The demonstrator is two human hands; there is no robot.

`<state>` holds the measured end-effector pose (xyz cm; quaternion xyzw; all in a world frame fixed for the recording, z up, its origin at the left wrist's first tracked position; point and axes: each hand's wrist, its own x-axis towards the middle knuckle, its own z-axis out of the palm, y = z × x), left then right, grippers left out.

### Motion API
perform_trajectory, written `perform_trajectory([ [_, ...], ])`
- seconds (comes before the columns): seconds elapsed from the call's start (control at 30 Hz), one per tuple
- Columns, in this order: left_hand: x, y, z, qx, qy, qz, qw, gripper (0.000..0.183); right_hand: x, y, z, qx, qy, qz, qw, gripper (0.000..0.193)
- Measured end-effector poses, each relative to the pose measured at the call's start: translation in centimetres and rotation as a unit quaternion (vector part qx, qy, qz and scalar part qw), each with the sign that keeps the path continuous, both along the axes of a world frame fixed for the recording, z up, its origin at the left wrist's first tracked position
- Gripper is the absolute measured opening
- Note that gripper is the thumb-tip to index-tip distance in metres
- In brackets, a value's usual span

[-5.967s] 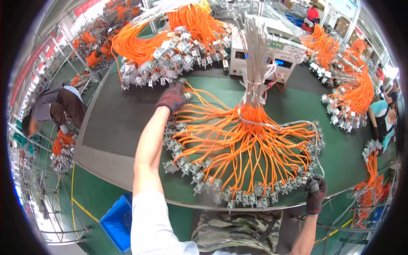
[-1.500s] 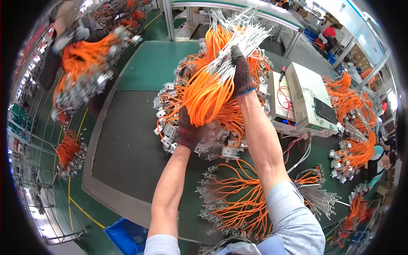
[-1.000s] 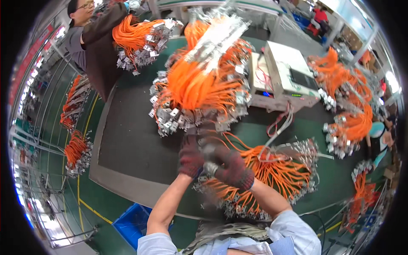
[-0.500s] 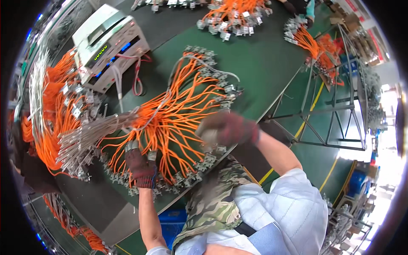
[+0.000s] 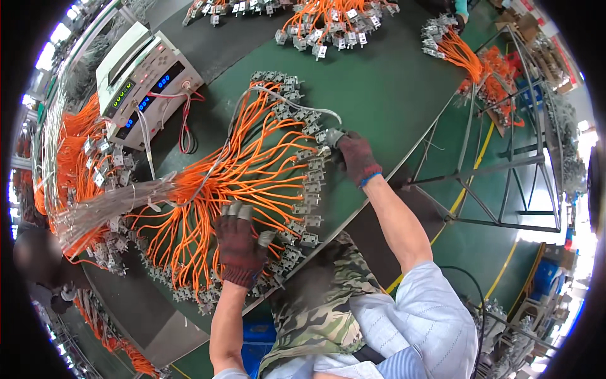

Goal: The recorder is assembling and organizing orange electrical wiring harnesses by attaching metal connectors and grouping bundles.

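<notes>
The right hand (image 5: 355, 155) pinches a grey connector (image 5: 329, 137) at the fan's far rim; the left hand (image 5: 238, 243) lies flat, fingers spread, on the orange wire bundle (image 5: 233, 183) spread across the green bench (image 5: 379, 88). The wires look limp, light and tangle-prone, so the bound neck near the clear sleeves (image 5: 120, 202) seems the surest place to hold.

Two gloved hands: left hand (image 5: 238, 243), right hand (image 5: 355, 156). One test instrument (image 5: 146, 82). One orange wire harness (image 5: 249, 180) fanned on the bench; four more bundles around it.

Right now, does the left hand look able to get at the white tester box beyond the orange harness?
Probably not without leaning: the left hand rests on the orange harness; the tester box sits far across it.
</notes>
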<state>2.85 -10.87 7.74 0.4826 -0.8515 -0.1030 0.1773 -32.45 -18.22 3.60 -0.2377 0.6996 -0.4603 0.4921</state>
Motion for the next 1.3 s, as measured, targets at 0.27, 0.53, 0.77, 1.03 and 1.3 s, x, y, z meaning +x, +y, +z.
perform_trajectory([
  [0.27, -2.6, 3.6, -0.8, -0.074, -0.022, -0.015, 0.997, 0.069, -0.9, -0.3, -2.0, -0.081, 0.333, -0.025, 0.939, 0.042],
  [0.53, -6.0, 8.3, 1.9, 0.187, 0.283, 0.024, 0.940, 0.072, 9.3, 11.6, 9.6, -0.277, 0.039, 0.174, 0.944, 0.073],
  [0.77, -5.3, 8.9, -4.8, 0.285, 0.461, 0.016, 0.841, 0.052, 11.5, 15.5, 6.0, -0.291, 0.014, 0.265, 0.919, 0.076],
  [1.03, -6.4, 11.2, -4.7, 0.395, 0.510, 0.010, 0.764, 0.037, 8.2, 16.5, 5.6, -0.281, 0.050, 0.383, 0.879, 0.055],
  [1.3, -8.4, 4.1, 1.3, 0.151, 0.230, -0.041, 0.960, 0.034, 1.6, 11.0, 6.5, -0.322, -0.099, 0.289, 0.896, 0.026],
])
